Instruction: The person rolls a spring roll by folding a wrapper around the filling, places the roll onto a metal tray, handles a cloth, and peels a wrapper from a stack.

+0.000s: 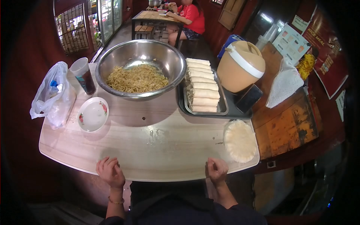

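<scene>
My left hand (pixel 110 173) rests at the table's front edge, fingers loosely bent and apart, holding nothing. Further right along that edge, my right hand (pixel 217 171) has its fingers curled in, with nothing visible in them. A stack of round, pale wrappers (pixel 240 141) lies at the table's right front corner, closest to my right hand. Beyond my hands stands a large steel bowl (pixel 176 77) partly filled with a shredded, yellowish-brown filling (pixel 138 79). Rolled spring rolls (pixel 202 93) are stacked in a metal tray (pixel 224 108) to its right. A flowered plate (pixel 93 116) sits nearer my left hand.
On the left are a plastic bag (pixel 56 97) and a cup of dark drink (pixel 85 78). An orange jug (pixel 240 67) and a dark phone (pixel 249 99) stand behind the tray. A wooden table (pixel 287 127) adjoins on the right. A person in red (pixel 193 18) sits farther back.
</scene>
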A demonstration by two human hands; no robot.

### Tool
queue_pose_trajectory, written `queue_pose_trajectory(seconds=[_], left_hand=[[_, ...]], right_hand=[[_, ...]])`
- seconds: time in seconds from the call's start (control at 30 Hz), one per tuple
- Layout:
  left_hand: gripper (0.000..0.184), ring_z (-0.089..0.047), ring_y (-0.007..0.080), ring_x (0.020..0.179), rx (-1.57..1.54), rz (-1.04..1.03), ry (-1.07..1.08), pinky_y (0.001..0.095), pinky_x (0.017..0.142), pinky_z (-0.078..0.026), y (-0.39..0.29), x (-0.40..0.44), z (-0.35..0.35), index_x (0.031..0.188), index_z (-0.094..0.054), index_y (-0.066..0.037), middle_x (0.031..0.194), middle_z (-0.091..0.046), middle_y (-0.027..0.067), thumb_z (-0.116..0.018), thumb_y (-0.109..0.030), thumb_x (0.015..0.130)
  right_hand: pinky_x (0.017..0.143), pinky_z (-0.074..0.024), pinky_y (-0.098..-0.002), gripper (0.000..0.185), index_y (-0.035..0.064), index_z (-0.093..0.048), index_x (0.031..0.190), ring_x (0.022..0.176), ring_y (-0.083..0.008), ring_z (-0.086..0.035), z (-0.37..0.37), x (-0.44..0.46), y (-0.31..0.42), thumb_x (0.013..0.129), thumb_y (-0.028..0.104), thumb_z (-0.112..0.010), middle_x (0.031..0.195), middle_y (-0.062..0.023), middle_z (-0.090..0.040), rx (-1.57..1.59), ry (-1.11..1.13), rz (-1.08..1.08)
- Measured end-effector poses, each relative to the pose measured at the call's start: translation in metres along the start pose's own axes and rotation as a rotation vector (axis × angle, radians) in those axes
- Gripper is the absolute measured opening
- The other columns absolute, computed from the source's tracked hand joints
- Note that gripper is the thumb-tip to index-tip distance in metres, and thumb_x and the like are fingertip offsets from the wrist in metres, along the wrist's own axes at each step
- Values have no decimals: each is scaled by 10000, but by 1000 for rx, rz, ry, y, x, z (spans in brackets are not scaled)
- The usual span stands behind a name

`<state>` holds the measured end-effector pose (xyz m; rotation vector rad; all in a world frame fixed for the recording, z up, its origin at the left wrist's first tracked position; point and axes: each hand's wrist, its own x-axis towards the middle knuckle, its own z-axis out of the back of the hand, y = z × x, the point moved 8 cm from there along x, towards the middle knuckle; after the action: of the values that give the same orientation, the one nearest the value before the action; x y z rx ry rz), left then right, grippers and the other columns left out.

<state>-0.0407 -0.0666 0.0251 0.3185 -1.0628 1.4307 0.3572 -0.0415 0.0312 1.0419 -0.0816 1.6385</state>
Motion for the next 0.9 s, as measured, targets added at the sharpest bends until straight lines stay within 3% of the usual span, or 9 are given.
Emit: queue_pose_trajectory(seconds=[0.63,0.83,0.9], left_hand=[[147,-591,351,1033,-7,4,6,482,985,-388,0,-1,0,897,-638,-42,908,-673,105,-548,28,803],[137,-602,327,1029,-129,-30,21,454,981,-416,11,-12,-12,928,-653,-56,960,-695,79,-589,-23,811],[134,-583,327,1064,-142,150,-65,438,979,-424,28,-21,-12,937,-665,-49,963,-692,80,-592,-34,826]], right_hand=[[500,-394,-354,50,62,-701,839,485,-229,-502,-1,-3,-4,798,57,-729,581,-63,-568,29,22,-54],[526,-445,-359,63,53,-696,839,528,-236,-559,3,-21,-17,793,62,-739,626,-75,-610,-59,-4,-151],[537,-464,-356,65,44,-692,843,543,-241,-582,-1,-6,-7,793,46,-735,651,-82,-631,47,61,-59]])
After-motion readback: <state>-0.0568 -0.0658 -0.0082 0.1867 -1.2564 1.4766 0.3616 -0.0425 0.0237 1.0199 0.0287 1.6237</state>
